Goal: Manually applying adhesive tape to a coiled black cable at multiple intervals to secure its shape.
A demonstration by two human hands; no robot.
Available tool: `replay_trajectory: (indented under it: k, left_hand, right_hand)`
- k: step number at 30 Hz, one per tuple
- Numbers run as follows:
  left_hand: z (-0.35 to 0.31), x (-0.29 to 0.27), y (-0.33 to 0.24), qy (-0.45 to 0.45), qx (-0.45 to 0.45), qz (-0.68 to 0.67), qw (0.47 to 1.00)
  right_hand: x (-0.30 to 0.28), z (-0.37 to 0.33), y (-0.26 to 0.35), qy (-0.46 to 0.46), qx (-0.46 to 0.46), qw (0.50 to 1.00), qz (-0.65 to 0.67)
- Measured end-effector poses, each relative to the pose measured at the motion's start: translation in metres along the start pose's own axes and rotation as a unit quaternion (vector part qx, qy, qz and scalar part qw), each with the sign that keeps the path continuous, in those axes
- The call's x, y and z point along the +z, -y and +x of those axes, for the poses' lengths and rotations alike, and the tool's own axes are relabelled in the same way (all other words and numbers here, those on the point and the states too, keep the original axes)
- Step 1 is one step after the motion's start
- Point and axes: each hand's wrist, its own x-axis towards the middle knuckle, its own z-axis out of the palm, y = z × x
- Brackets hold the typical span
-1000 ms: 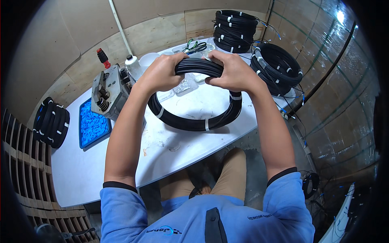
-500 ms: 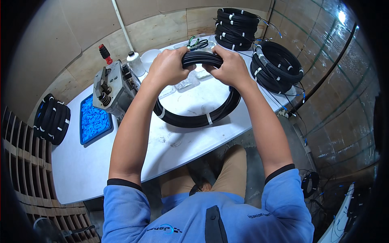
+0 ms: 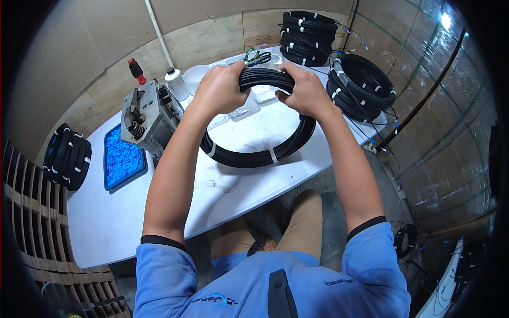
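Observation:
A coil of black cable [image 3: 244,158] stands tilted on the white table [image 3: 212,199], its upper side raised toward me. White ties bind its lower part, one at the front and another at the left. My left hand [image 3: 221,87] is closed round the top of the coil on the left. On the right of the same top stretch, my right hand [image 3: 307,90] grips it, thumb inside the ring and fingers over the outside. Between the hands the cable strands lie side by side in an arch. Parts of the coil's sides are hidden behind my hands and forearms.
Left of the coil are a metal machine [image 3: 151,114] and a blue tray of small blue pieces [image 3: 124,159]. A bottle [image 3: 176,84], a white bowl [image 3: 195,77] and scissors [image 3: 260,58] lie behind. More black coils [image 3: 307,40] are stacked at far right; others [image 3: 67,157] sit far left.
My right hand has shifted slightly to the right along the coil's top, and its thumb now sits farther from the left hand. More of the arch shows between my hands.

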Motion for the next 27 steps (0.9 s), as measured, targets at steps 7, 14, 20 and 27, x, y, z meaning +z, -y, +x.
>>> replay_trajectory:
  k: [7, 14, 20, 27]
  left_hand:
    - [-0.005, -0.013, 0.003, 0.045, 0.006, -0.017, 0.999]
    - [-0.023, -0.014, -0.008, -0.003, -0.007, -0.131, 0.991]
    - [-0.032, -0.017, -0.02, -0.03, -0.055, -0.23, 0.971]
    - [-0.035, -0.02, -0.036, -0.02, -0.051, -0.217, 0.975]
  right_hand:
    - [-0.004, -0.005, -0.007, -0.013, -0.106, 0.992, 0.072]
    - [-0.023, -0.009, -0.018, -0.03, 0.006, 0.979, 0.202]
    - [-0.048, -0.016, 0.023, -0.022, -0.026, 0.989, 0.145]
    - [-0.063, -0.012, 0.048, 0.042, -0.091, 0.989, 0.113]
